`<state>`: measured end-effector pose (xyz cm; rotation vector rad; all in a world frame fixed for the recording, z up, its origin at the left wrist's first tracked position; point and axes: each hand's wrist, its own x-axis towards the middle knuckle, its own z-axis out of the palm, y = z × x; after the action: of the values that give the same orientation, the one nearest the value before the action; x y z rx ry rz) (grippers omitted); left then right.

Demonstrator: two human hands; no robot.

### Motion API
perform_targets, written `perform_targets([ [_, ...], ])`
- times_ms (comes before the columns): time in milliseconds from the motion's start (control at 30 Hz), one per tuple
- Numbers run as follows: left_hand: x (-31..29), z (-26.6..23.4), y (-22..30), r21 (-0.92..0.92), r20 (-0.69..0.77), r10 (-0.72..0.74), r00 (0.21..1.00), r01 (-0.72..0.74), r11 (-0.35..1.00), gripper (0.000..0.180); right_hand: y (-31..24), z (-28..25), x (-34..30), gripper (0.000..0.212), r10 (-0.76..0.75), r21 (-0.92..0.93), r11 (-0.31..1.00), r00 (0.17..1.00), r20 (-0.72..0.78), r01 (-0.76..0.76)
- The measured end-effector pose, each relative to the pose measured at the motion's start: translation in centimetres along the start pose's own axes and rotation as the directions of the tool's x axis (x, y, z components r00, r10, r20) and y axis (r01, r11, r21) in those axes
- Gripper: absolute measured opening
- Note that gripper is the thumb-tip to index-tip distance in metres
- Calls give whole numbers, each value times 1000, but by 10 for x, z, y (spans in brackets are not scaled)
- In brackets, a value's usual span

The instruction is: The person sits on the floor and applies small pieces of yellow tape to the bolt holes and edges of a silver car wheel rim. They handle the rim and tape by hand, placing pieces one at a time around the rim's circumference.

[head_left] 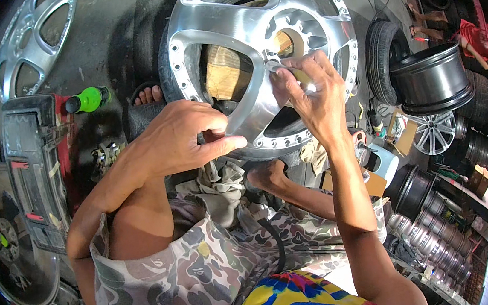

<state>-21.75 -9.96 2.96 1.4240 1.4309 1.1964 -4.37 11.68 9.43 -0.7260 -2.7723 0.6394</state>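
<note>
A polished silver wheel face (235, 24) with broad spokes and a rim of bolt holes rests on a black tire in front of me. Through one of its openings shows a wooden block (227, 72). My right hand (313, 87) is closed over a spoke beside the hub, pinching a small pale grey piece (274, 65) whose kind I cannot make out. Near the wheel's lower left edge hovers my left hand (185, 136), with fingers loosely curled and thumb stretched out. Nothing shows in it.
On the left stand a black and red toolbox (38, 170), a green bottle (89, 100) and another wheel face (33, 41). To the right are a tire (385, 58), a dark rim barrel (433, 78) and stacked rims (432, 242). Another person in red (481, 41) sits at the far right.
</note>
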Motion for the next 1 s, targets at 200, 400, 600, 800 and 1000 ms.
perform_targets([
  [200, -3, 0, -4, 18, -11, 16, 1000, -16, 1000, 45, -6, 3, -13, 16, 81, 6, 997, 994, 66, -82],
  [400, -8, -4, -5, 12, -36, -18, 999, 18, 1000, 46, -15, 10, -44, 18, 13, -50, 999, 998, 54, -10],
  [600, -16, -11, -16, 23, -109, -65, 992, 68, 997, 44, -16, 13, -76, 34, -110, -66, 990, 980, 164, 122],
  [800, -19, -14, -21, 40, -126, -70, 990, 76, 996, 45, -21, 45, -104, 24, -59, -37, 997, 995, 76, 62],
  [1000, -20, -11, -22, 47, -108, -74, 991, 79, 996, 43, -34, 61, -119, 24, 74, 97, 992, 997, 39, -77],
])
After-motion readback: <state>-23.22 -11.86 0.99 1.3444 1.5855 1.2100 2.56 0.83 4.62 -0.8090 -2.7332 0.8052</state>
